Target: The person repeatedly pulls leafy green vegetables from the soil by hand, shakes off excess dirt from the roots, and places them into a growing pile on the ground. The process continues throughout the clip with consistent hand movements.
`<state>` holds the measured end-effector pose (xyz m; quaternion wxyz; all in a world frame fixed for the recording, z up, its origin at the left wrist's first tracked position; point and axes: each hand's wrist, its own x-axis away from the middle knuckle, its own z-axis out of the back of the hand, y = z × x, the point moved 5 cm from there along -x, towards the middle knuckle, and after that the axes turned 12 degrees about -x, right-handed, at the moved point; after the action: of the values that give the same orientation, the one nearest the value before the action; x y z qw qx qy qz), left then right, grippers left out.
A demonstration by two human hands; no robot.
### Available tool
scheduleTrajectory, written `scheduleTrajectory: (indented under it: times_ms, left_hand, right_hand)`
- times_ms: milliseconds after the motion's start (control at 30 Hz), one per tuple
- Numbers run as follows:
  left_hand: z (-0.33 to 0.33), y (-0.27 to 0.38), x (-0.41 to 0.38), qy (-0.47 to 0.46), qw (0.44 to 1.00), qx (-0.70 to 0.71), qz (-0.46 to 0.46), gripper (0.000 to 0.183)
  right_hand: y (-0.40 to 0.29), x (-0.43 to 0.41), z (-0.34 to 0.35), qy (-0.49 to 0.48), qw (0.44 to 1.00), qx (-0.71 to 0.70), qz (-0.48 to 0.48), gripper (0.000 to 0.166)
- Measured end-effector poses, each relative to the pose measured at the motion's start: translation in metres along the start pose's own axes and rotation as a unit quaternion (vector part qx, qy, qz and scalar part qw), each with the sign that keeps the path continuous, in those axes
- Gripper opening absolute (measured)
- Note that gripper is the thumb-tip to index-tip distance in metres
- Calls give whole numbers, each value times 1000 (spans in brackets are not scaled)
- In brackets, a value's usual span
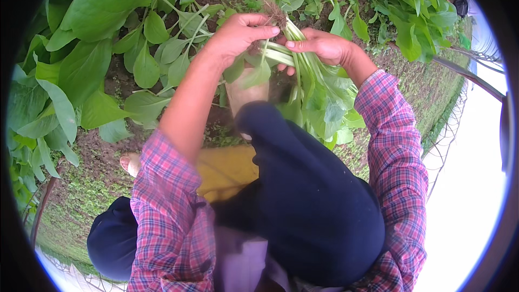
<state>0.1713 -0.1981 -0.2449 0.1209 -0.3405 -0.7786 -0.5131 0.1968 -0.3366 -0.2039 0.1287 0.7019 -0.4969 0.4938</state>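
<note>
A bunch of leafy green vegetables [316,85] hangs from my right hand [320,46], which is shut around its pale stems, thumb on top. The leaves spread down to the right of my knee. At the top of the bunch is a clump of brown, thready roots [275,13]. My left hand [243,34] is at these roots, its thumb and fingers pinched against them. Below my left thumb a small leaf on a thin stalk [259,74] hangs down. Some of my right fingers lie hidden behind the stems.
Broad-leaved plants [101,12] crowd the left side, and more [421,12] grow at the upper right. Loose-looking leafy stalks [194,36] lie left of my hands. Something yellow [227,168] is beneath me. A curved metal bar [466,74] crosses at the right.
</note>
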Motion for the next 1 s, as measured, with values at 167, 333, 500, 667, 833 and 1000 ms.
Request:
scheduleTrajectory:
  times_ms: [167, 333, 500, 667, 833, 1000]
  left_hand:
    - [27, 2, 11, -113, 912, 365, -150, 22]
    - [55, 18, 30, 367, 888, -229, -156, 41]
    - [9, 26, 33, 261, 871, -350, -223, 45]
    - [25, 12, 23, 266, 918, -192, -223, 50]
    - [30, 3, 21, 261, 935, -202, -133, 45]
    - [20, 3, 19, 169, 972, -66, -146, 69]
  right_hand:
    - [0, 0, 6, -35, 999, 26, -16, 41]
    - [4, 2, 16, 88, 995, 22, -39, 38]
    - [6, -4, 9, 97, 992, 58, -59, 36]
    - [5, -3, 3, 100, 992, 43, -64, 36]
    - [7, -2, 7, 96, 992, 50, -71, 35]
    - [8, 1, -2, 82, 992, 40, -86, 37]
